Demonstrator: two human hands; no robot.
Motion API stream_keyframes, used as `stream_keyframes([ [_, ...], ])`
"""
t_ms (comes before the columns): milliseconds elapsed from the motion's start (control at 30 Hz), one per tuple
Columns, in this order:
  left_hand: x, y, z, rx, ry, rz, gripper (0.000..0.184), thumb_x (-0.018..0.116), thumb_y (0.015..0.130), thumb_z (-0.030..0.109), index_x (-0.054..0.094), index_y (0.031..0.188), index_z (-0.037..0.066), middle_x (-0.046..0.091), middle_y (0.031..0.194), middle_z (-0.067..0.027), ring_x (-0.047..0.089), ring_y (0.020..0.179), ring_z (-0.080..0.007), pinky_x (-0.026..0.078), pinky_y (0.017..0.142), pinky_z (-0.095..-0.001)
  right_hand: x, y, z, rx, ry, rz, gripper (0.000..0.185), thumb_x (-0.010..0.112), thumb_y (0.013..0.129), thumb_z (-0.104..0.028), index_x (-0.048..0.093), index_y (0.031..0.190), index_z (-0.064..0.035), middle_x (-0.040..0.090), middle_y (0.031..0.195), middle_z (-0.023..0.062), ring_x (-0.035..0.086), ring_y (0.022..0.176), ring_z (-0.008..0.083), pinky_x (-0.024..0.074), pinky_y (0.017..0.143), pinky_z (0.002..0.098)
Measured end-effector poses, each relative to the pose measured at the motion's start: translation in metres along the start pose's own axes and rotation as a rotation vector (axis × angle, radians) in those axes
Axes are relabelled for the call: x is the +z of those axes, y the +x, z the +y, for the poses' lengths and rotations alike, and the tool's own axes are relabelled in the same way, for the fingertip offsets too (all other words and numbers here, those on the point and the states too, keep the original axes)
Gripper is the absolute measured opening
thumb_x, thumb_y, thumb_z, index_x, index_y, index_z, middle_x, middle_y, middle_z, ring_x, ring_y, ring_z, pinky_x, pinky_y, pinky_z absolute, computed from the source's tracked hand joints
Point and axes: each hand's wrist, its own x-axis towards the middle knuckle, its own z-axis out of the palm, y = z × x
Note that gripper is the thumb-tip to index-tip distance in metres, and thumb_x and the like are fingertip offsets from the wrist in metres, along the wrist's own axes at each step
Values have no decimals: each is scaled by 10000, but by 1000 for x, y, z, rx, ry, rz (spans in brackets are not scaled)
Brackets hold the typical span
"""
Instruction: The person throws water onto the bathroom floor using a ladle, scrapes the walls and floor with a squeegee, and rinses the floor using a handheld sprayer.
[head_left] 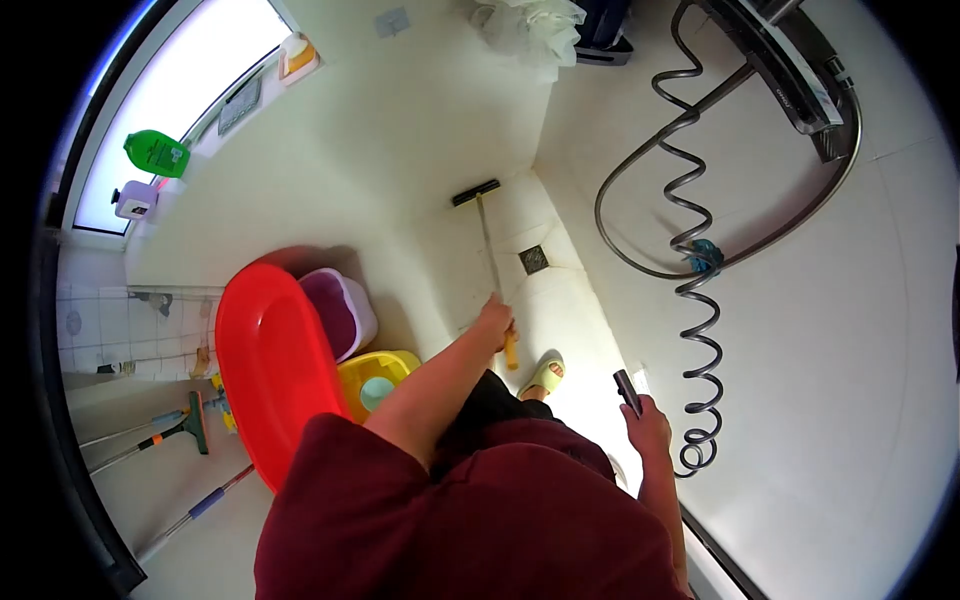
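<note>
My left hand (pixel 495 322) is closed around the handle of a long-handled floor brush (pixel 488 232), near its yellow end. The brush's dark head rests on the tiled floor near the far wall. In my right hand (pixel 649 425), at the lower right, is a dark handheld sprayer (pixel 627 390), its head pointing up and left. A grey coiled hose (pixel 705 350) hangs beside that hand; where it joins the sprayer I cannot make out. Between the brush and the right wall lies a square floor drain (pixel 534 260). A foot in a green slipper (pixel 547 375) stands below it.
A red tub (pixel 268 350) leans at the left, beside a purple bucket (pixel 350 300) and a yellow basin (pixel 405 363). Squeegees (pixel 195 422) stand lower left. Bottles, including a green one (pixel 157 153), line the window sill. A shower fixture (pixel 775 65) hangs upper right.
</note>
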Motion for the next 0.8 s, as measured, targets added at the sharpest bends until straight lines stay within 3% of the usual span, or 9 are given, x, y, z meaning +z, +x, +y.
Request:
stream_keyframes([
  [100, 46, -15, 14, -16, 0, -58, 627, 362, 822, 38, 122, 1339, 299, 386, 603, -50, 381, 445, -156, 375, 398, -342, 1, 0, 0, -9, -15, -12, 369, 565, 768, -379, 519, 994, -91, 613, 798, 148, 588, 770, 335, 448, 665, 415],
  [133, 56, -9, 13, 5, 43, -58, 506, 336, 856, 107, 187, 1308, 278, 397, 609, -62, 375, 448, -166, 376, 412, -349, 0, -2, -2, -9, -26, -21, 369, 565, 768, -380, 520, 993, -91, 613, 798, 149, 587, 769, 336, 448, 664, 416],
  [267, 59, -10, 25, 2, 56, -130, 700, 371, 800, 8, 47, 1354, 288, 388, 586, -50, 378, 433, -157, 373, 392, -340, 0, -6, -8, -49, -65, -57, 368, 561, 771, -380, 519, 995, -91, 613, 806, 150, 585, 776, 338, 448, 663, 421],
  [300, 55, -14, 25, 28, 91, -62, 652, 375, 797, 8, 125, 1355, 236, 397, 582, -48, 386, 432, -153, 360, 377, -316, -2, -6, -13, -55, -76, -58, 367, 561, 771, -380, 519, 995, -92, 613, 808, 149, 585, 778, 339, 448, 664, 422],
  [400, -15, 11, -5, 158, 299, -25, 592, 397, 800, 27, 226, 1338, 203, 407, 587, -41, 395, 440, -146, 352, 364, -298, -9, -6, -26, -70, -89, -39, 364, 547, 778, -389, 512, 994, -98, 613, 808, 151, 584, 770, 345, 447, 658, 431],
  [467, -90, 54, -38, 160, 213, -67, 512, 436, 821, 123, 328, 1296, 279, 393, 568, -44, 360, 419, -149, 353, 388, -315, -11, -5, -29, -85, -114, -9, 349, 531, 786, -399, 503, 981, -111, 614, 795, 150, 586, 751, 350, 447, 642, 442],
  [533, -128, -52, 2, 21, 326, 4, 558, 446, 812, 113, 277, 1324, 254, 395, 589, -31, 366, 443, -137, 363, 400, -301, -14, -5, -34, -90, -116, -6, 355, 534, 782, -403, 506, 975, -106, 615, 795, 148, 586, 749, 350, 447, 642, 443],
  [600, -169, -81, 2, -20, 379, 76, 561, 442, 817, 122, 268, 1323, 293, 378, 583, -26, 349, 441, -132, 360, 407, -297, -13, -5, -35, -136, -114, -6, 368, 528, 783, -409, 502, 989, -106, 616, 799, 150, 588, 753, 344, 449, 648, 439],
  [800, -224, -160, -9, 14, 334, 124, 502, 399, 847, 145, 273, 1322, 242, 382, 577, -33, 352, 409, -129, 358, 349, -282, -10, -15, -43, -141, -162, -111, 392, 515, 787, -427, 498, 1010, -105, 617, 797, 146, 593, 756, 333, 449, 651, 426],
])
